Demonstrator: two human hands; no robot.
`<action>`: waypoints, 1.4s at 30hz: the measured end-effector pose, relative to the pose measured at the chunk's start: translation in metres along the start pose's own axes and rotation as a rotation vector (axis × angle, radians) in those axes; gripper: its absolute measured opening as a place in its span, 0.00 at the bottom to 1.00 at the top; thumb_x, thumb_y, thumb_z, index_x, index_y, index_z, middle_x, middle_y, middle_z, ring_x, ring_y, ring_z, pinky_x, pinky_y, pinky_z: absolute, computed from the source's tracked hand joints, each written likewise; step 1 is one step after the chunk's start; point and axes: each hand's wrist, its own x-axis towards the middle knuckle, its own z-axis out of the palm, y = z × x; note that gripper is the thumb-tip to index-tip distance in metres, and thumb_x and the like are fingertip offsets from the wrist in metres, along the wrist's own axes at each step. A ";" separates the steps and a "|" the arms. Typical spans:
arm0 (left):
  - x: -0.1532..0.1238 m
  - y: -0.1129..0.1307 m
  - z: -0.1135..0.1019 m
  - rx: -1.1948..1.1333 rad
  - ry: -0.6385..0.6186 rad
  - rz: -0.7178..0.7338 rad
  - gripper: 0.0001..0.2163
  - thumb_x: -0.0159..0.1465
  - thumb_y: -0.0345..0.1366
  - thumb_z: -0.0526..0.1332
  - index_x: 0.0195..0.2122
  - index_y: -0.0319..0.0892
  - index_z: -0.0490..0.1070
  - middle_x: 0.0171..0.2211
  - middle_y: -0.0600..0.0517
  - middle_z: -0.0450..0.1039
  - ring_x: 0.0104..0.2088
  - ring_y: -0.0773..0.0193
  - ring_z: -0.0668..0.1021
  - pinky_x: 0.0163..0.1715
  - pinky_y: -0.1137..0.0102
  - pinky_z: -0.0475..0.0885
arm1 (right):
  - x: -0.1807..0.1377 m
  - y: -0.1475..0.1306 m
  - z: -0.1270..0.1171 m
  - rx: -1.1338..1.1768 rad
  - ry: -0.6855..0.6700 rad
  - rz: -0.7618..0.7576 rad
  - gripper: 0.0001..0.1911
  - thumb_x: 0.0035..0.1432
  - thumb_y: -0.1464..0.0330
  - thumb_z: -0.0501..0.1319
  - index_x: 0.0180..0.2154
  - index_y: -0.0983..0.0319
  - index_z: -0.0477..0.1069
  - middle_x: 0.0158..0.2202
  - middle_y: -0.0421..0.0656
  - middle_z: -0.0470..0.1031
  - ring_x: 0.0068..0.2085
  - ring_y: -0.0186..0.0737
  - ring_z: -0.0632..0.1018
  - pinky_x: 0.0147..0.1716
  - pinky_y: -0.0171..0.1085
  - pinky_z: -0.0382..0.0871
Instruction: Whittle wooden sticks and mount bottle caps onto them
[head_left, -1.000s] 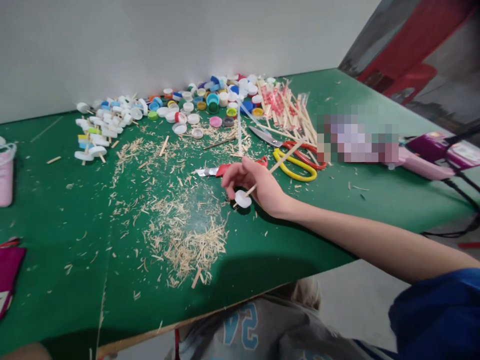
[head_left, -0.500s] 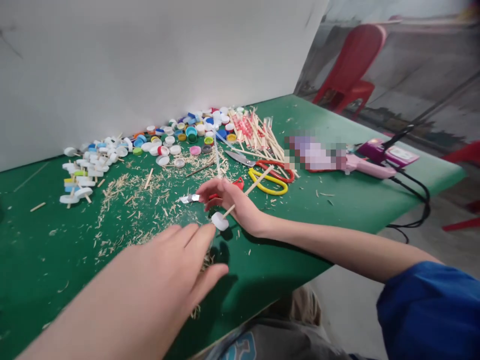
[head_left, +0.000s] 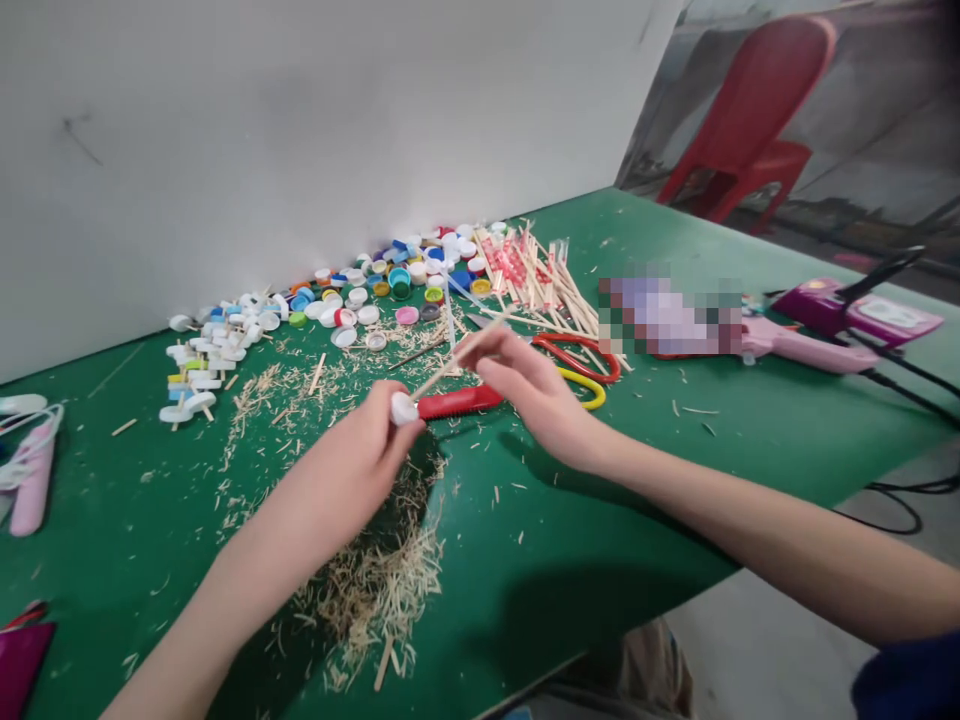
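Observation:
A white bottle cap (head_left: 403, 408) is pinched between the thumb and fingers of my left hand (head_left: 379, 430). One end of a wooden chopstick (head_left: 441, 374) sits at the cap, and the stick slants up and away to the right. Toward its far end, my right hand (head_left: 529, 385) has its fingers closed on it. The red handle of a cutter knife (head_left: 459, 402) shows between my hands, its blade out of sight; whether a hand touches it I cannot tell. Red-handled scissors (head_left: 577, 357) and a yellow handle (head_left: 592, 388) lie behind my right hand.
Loose bottle caps (head_left: 397, 285) lie along the wall, beside wrapped chopsticks (head_left: 536, 275). Caps joined with short sticks (head_left: 199, 370) are piled at left. Wood shavings (head_left: 375, 590) cover the near table. Pink glue guns (head_left: 810, 350) (head_left: 34, 475) lie at both sides, with black cables at right.
My left hand has come up and taken hold of the cap on the chopstick. My right hand has shifted right, leaving more of the red knife handle visible. The view has turned left.

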 end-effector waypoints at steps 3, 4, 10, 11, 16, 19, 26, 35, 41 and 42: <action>0.006 -0.011 -0.008 0.052 0.075 -0.091 0.19 0.68 0.52 0.42 0.49 0.45 0.58 0.23 0.54 0.66 0.19 0.66 0.67 0.19 0.72 0.56 | 0.011 0.004 -0.024 -0.624 0.104 -0.101 0.15 0.64 0.63 0.48 0.43 0.65 0.66 0.45 0.49 0.67 0.48 0.40 0.68 0.53 0.44 0.61; 0.008 -0.013 -0.009 0.046 0.081 -0.102 0.19 0.68 0.52 0.42 0.50 0.45 0.57 0.24 0.54 0.66 0.20 0.66 0.68 0.19 0.72 0.57 | 0.013 0.007 -0.032 -0.859 0.104 -0.098 0.16 0.63 0.63 0.48 0.43 0.66 0.67 0.45 0.51 0.67 0.49 0.44 0.67 0.54 0.48 0.59; 0.017 -0.025 -0.005 -0.019 0.100 -0.084 0.17 0.67 0.49 0.46 0.49 0.43 0.56 0.31 0.50 0.71 0.24 0.65 0.71 0.23 0.69 0.61 | 0.013 0.032 -0.069 -1.487 -0.003 0.342 0.23 0.63 0.61 0.48 0.46 0.74 0.68 0.46 0.62 0.65 0.48 0.57 0.68 0.43 0.51 0.65; 0.017 -0.026 -0.005 -0.023 0.110 -0.081 0.17 0.67 0.49 0.47 0.49 0.43 0.57 0.31 0.50 0.71 0.24 0.65 0.71 0.24 0.69 0.62 | 0.013 0.035 -0.071 -1.515 -0.038 0.368 0.23 0.63 0.60 0.48 0.45 0.74 0.69 0.45 0.62 0.65 0.47 0.56 0.68 0.42 0.50 0.66; 0.018 -0.031 -0.007 -0.019 0.130 -0.063 0.15 0.68 0.48 0.45 0.47 0.43 0.58 0.30 0.51 0.68 0.23 0.67 0.68 0.24 0.70 0.61 | 0.011 0.029 -0.070 -1.543 -0.102 0.431 0.24 0.65 0.58 0.47 0.47 0.72 0.69 0.46 0.59 0.67 0.47 0.53 0.70 0.43 0.47 0.67; 0.020 -0.032 -0.006 -0.028 0.136 -0.075 0.13 0.68 0.47 0.46 0.46 0.44 0.58 0.30 0.52 0.68 0.24 0.67 0.68 0.25 0.70 0.61 | 0.011 0.020 -0.067 -1.512 -0.188 0.537 0.25 0.66 0.57 0.47 0.51 0.70 0.66 0.48 0.57 0.67 0.50 0.53 0.70 0.46 0.46 0.67; 0.019 -0.028 -0.007 -0.039 0.129 -0.097 0.12 0.68 0.47 0.47 0.45 0.46 0.57 0.30 0.54 0.66 0.25 0.67 0.67 0.27 0.69 0.61 | 0.012 0.015 -0.070 -1.491 -0.276 0.598 0.25 0.65 0.55 0.50 0.52 0.69 0.66 0.51 0.56 0.66 0.52 0.52 0.69 0.45 0.43 0.66; 0.019 -0.031 -0.007 -0.063 0.140 -0.097 0.15 0.68 0.49 0.46 0.46 0.45 0.59 0.29 0.52 0.68 0.24 0.67 0.67 0.25 0.69 0.59 | 0.017 0.013 -0.070 -1.413 -0.218 0.599 0.21 0.58 0.54 0.53 0.38 0.67 0.67 0.37 0.51 0.71 0.35 0.41 0.72 0.28 0.36 0.55; 0.023 -0.029 -0.010 -0.143 0.202 -0.074 0.12 0.68 0.46 0.47 0.45 0.44 0.59 0.27 0.54 0.65 0.23 0.68 0.65 0.26 0.69 0.59 | 0.018 0.012 -0.077 -1.190 -0.134 0.528 0.29 0.55 0.46 0.51 0.42 0.65 0.64 0.34 0.48 0.71 0.32 0.39 0.71 0.28 0.36 0.58; 0.023 -0.029 -0.011 -0.166 0.216 -0.074 0.12 0.68 0.46 0.47 0.44 0.44 0.59 0.27 0.54 0.64 0.24 0.68 0.65 0.27 0.69 0.59 | 0.018 0.012 -0.079 -1.104 -0.138 0.519 0.31 0.54 0.44 0.52 0.43 0.65 0.65 0.35 0.47 0.71 0.33 0.39 0.71 0.30 0.37 0.60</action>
